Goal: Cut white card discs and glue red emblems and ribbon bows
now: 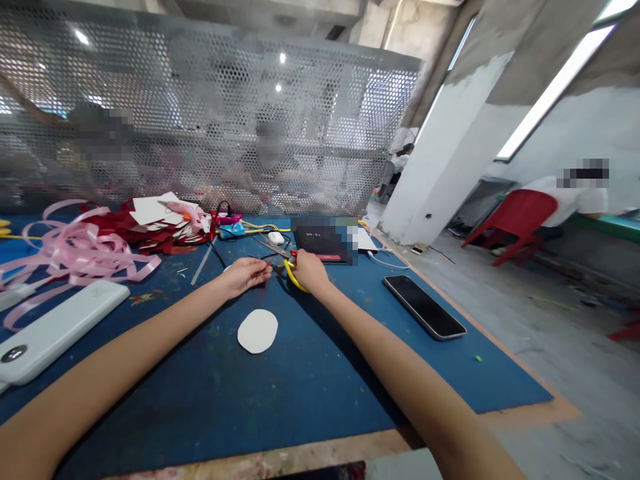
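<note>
A pair of scissors with yellow handles is gripped in my right hand, its metal blades pointing away and to the left. My left hand is just left of the blades, its fingers pinched together. A small dark reddish bit shows at those fingertips, too small to name. Nearer to me, a white rounded card piece lies flat on the blue table mat, apart from both hands.
Pink ribbon and a pile of red and white pieces lie at the left, with a white power bank in front. A smartphone rests at the right. A dark tablet and cables sit before a perforated metal screen. People sit beyond.
</note>
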{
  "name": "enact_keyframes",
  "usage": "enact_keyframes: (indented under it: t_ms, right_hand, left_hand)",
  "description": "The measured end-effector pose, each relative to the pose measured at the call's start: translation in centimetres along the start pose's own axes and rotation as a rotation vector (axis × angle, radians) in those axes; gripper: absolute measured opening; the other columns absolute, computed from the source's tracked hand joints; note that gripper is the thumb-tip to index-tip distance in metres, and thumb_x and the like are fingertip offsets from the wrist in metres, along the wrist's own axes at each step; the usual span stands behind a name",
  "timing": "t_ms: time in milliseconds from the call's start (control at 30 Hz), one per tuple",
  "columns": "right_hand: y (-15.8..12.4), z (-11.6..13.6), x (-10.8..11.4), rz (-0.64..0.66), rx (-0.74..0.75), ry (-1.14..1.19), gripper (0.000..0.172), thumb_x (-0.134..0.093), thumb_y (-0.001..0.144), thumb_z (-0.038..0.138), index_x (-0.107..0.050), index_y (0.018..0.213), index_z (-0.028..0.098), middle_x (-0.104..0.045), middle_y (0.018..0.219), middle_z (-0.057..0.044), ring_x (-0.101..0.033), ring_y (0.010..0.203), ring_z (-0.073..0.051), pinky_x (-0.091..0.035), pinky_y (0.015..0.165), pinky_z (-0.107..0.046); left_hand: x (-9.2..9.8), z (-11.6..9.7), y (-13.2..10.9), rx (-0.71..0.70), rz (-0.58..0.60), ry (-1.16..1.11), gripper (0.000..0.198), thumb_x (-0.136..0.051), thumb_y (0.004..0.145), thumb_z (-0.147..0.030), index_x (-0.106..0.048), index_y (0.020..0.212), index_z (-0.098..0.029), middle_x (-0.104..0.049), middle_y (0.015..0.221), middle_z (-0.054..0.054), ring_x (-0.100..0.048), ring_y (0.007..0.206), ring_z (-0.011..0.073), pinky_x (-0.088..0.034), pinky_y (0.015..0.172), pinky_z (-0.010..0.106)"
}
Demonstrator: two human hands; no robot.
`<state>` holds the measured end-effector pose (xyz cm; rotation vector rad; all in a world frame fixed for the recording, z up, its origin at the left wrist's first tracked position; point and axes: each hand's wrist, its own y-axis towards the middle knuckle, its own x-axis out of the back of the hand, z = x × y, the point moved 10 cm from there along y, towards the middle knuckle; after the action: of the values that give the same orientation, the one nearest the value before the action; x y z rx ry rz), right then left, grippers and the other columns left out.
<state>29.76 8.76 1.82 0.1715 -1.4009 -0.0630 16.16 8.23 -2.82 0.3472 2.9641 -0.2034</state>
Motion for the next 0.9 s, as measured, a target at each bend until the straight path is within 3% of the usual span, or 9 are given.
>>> enact_keyframes:
  t_ms: [233,367,567,733,900]
  right_hand:
    - [-0.2,0.2,-0.4,0.014,-0.024,0.040,0.031,-0.056,0.080,0.033,-0.053,0.102,0.012,-0.063,0.100,-0.019,-0.060,0.099,-0.025,-0.043,0.078,-0.028]
    - [0.1,-0.1,-0.1,0.025,-0.011,0.116,0.025,-0.055,0.080,0.030,-0.056,0.096,0.012,-0.064,0.098,-0.018,-0.061,0.095,-0.025,-0.043,0.075,-0.028]
    - [1.5,-0.8,0.7,0.042,0.034,0.319,0.015,-0.055,0.076,0.021,-0.059,0.087,0.011,-0.066,0.085,-0.008,-0.061,0.077,-0.017,-0.042,0.063,-0.021]
    - [1.2,1.1,0.0,0.067,0.088,0.505,0.011,-0.059,0.068,0.019,-0.060,0.077,0.012,-0.059,0.063,0.002,-0.054,0.058,-0.010,-0.038,0.053,-0.017]
    - [-0.2,2.8,0.2,0.030,0.098,0.611,0.013,-0.062,0.062,0.019,-0.060,0.074,0.014,-0.059,0.064,0.001,-0.053,0.060,-0.011,-0.037,0.054,-0.018]
  left_hand:
    - [0.1,0.6,-0.2,0.046,-0.043,-0.120,0.015,-0.055,0.075,0.000,-0.050,0.070,-0.013,-0.062,0.060,0.001,-0.059,0.051,0.0058,-0.051,0.056,0.017]
    - [-0.3,0.6,-0.5,0.036,-0.025,-0.123,0.012,-0.056,0.073,0.001,-0.057,0.071,-0.011,-0.063,0.058,0.001,-0.059,0.051,0.0062,-0.051,0.055,0.017]
    - [-0.8,0.6,-0.6,0.026,-0.014,-0.125,0.010,-0.057,0.074,-0.002,-0.065,0.075,-0.008,-0.066,0.061,0.005,-0.061,0.056,0.0076,-0.052,0.060,0.018]
    - [-1.1,0.4,-0.9,-0.019,-0.006,-0.141,0.010,-0.066,0.072,-0.016,-0.067,0.077,-0.007,-0.067,0.066,0.006,-0.061,0.060,0.0085,-0.052,0.065,0.021]
    - [-0.1,0.0,-0.8,-0.061,-0.067,-0.149,0.012,-0.070,0.065,-0.014,-0.065,0.075,-0.008,-0.068,0.072,0.005,-0.062,0.064,0.0098,-0.051,0.068,0.023]
